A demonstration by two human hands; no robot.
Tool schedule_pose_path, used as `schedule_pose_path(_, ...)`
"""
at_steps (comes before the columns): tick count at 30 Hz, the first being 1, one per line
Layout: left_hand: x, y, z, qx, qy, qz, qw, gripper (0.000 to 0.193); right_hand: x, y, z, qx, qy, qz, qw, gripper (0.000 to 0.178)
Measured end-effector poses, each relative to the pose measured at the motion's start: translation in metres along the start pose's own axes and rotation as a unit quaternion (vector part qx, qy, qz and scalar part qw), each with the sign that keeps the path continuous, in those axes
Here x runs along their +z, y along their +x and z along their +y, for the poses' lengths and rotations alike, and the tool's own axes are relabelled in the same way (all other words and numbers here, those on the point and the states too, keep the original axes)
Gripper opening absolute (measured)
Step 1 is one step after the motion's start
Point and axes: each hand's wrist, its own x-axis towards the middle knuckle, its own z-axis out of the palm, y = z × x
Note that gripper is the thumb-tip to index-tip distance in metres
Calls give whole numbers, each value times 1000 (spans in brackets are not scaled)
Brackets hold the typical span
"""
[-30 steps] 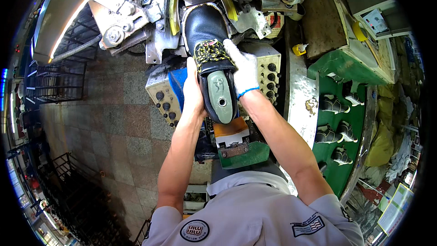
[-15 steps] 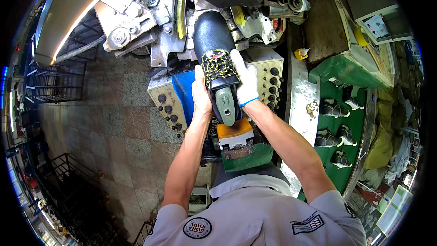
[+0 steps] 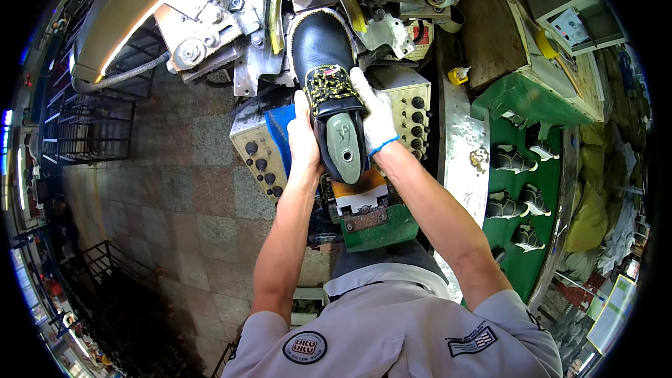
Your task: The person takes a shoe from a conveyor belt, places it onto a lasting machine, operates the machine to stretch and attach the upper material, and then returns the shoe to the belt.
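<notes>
Metal racks (image 3: 91, 126), dark and open-framed, stand at far left beside a tiled floor (image 3: 199, 133). Above them curves a pale lamp housing (image 3: 122, 21) with a lit edge. Next come the machine's plates and bolts (image 3: 248, 49), then a cream control box (image 3: 253, 147) bearing black knobs, with a blue panel (image 3: 281, 126) against it.

At centre, the bare left hand (image 3: 303, 138) is partly opened around the near left side of a black shoe upper (image 3: 320, 42), its thumb lying along that side; the fingers underneath are hidden. The upper, with yellow-and-black laces (image 3: 329, 87), sits on a grey-green last (image 3: 342, 141), toe toward the machine between two yellow strips (image 3: 277, 21), heel toward the wearer. Whether the toe touches the machine cannot be told. The right hand (image 3: 374, 113), in a white glove with a blue cuff, is curved to the upper's right side, holding it jointly with the left. An orange pad (image 3: 362, 191) lies near the heel.

Farther right: a second knobbed box (image 3: 402, 101), a worn metal ledge (image 3: 463, 175), a small yellow container (image 3: 458, 75), and a green surface (image 3: 507, 227) carrying several dark shoes (image 3: 514, 159) with white edges.
</notes>
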Motion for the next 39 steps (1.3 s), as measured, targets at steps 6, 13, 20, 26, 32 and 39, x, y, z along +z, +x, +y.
schedule_pose_path(6, 21, -9, 27, -36, -13, 34, 999, 63, 12, -6, -22, 12, -17, -4, 1000, 42)
schedule_pose_path(13, 20, -1, 12, -25, -51, 13, 998, 63, -4, 10, -6, -9, -64, 15, 998, 37)
schedule_pose_path(20, -8, 18, -8, 2, -17, -15, 1000, 64, 8, 7, 4, -51, -27, 28, 998, 43)
schedule_pose_path(26, -4, 18, -12, 53, 7, -33, 998, 68, 1, 8, 2, -38, -30, 3, 999, 33)
schedule_pose_path(32, -6, 13, -11, 48, 7, -42, 998, 66, 0, 2, -6, -44, -96, 10, 994, 43)
schedule_pose_path(39, -50, 5, -32, 82, 174, 43, 980, 60, -15, 1, -5, -69, -200, 3, 977, 52)
